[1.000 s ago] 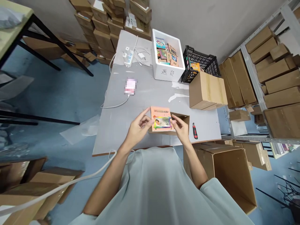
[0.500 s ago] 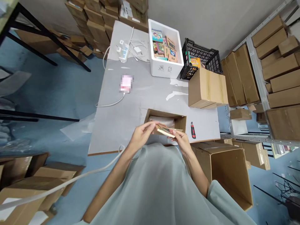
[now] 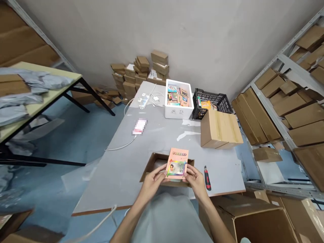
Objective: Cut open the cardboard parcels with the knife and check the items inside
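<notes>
A pink book [image 3: 177,163] with a rainbow-framed picture on its cover is held up by both hands, its cover facing me. My left hand [image 3: 154,178] grips the lower left edge, thumb in front. On the lower right edge my right hand [image 3: 194,179] closes the same way. Behind and below the book sits an open cardboard box [image 3: 151,165] on the table; the book hides part of its inside. To the right of my right hand lies a red and black box cutter [image 3: 207,179].
A white foam box [image 3: 177,113] of small books and a black crate [image 3: 220,101] stand at the table's back. A closed carton [image 3: 221,130] is in front of the crate. A phone [image 3: 140,126] on a cable and a power strip [image 3: 143,101] lie left.
The book has turned from lying nearly edge-on to standing with its cover toward me. Both hands keep hold of it. My view has tilted up, showing more wall.
</notes>
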Available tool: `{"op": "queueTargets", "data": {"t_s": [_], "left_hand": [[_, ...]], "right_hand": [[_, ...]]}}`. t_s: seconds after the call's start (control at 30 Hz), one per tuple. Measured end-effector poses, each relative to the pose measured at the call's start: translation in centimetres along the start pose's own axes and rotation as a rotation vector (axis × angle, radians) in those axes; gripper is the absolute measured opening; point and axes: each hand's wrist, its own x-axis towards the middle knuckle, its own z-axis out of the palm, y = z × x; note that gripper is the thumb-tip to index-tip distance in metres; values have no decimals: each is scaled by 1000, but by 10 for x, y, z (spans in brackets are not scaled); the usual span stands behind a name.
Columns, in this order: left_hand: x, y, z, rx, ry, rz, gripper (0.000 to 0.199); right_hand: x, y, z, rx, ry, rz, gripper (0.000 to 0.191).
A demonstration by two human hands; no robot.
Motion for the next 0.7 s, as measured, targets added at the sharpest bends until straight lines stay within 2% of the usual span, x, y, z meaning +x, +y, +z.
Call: {"op": "queueTargets", "data": {"t_s": [0.03,0.1,0.2,0.27,0.33,0.37,0.43,0.5,0.53,0.6,0.67,0.7], "left_hand": [[13,12,6,-17,8,44,75],[45,51,21,-38,9,165,74],[97,136,49,-55,4,382,70],[124,187,64,0,139,457,62],[137,213,68,52,287,587,54],[139,213,64,69,310,660,51],[136,189,42,123,340,768,49],[125,143,6,217,410,746,52],[118,115,-14,272,457,658,53],[102,59,-50,351,508,318,54],[85,10,-74,361,525,109,53],[76,-10,-80,355,516,29,54]], "right_hand": [[16,-10,3,5,-7,-44,68],[57,-42,14,15,-8,-158,68],[128,-112,43,90,21,-314,72],[168,-157,60,168,52,-336,83],[192,-182,62,146,57,-324,89],[197,-184,57,101,56,-357,89],[193,-164,31,-16,35,-439,85],[175,-117,-7,-114,65,-439,82],[162,-87,-28,-146,113,-385,83],[132,-21,-67,-169,218,-187,89],[98,39,-96,-165,244,49,90],[82,63,-107,-169,220,136,92]]}}
